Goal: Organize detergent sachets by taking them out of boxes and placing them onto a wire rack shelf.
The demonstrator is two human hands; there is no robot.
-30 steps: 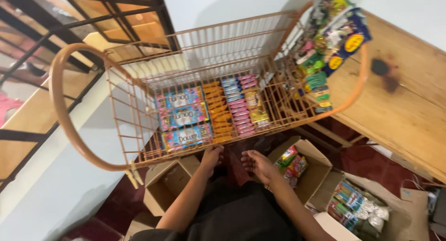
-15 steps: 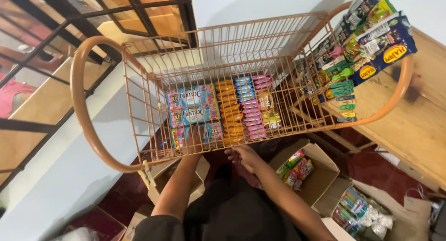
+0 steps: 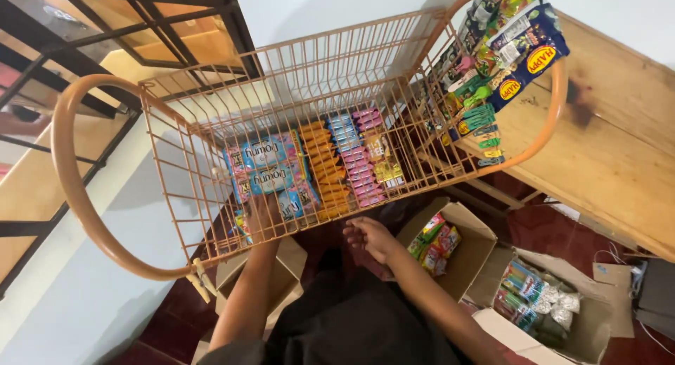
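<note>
Looking down on an orange wire rack point(image 3: 211, 136), tilted, with rows of sachets on its shelf.

Left hand point(image 3: 264, 214) now up inside the rack's front edge, against the blue sachet packs point(image 3: 271, 171); a second ago down below that edge, beside the right. Seen only through the wires, so cannot tell whether the fingers grip a pack or merely press on it. Puts the left hand in contact with the blue row, at the rack's left end.

Right hand point(image 3: 373, 238) just below the rack's front edge, much as before, fingers loosely curled and narrow, nothing visibly held.

Right of the blue packs on the same shelf: an orange sachet row point(image 3: 327, 168), then pink sachets point(image 3: 362, 161). Hung on the rack's right end, a bunch of bright snack packets point(image 3: 506, 48). Beneath the rack's right half, an open cardboard box point(image 3: 478, 231) of colourful packets. Beyond the rack's right end, a wooden tabletop point(image 3: 619, 140).
</note>
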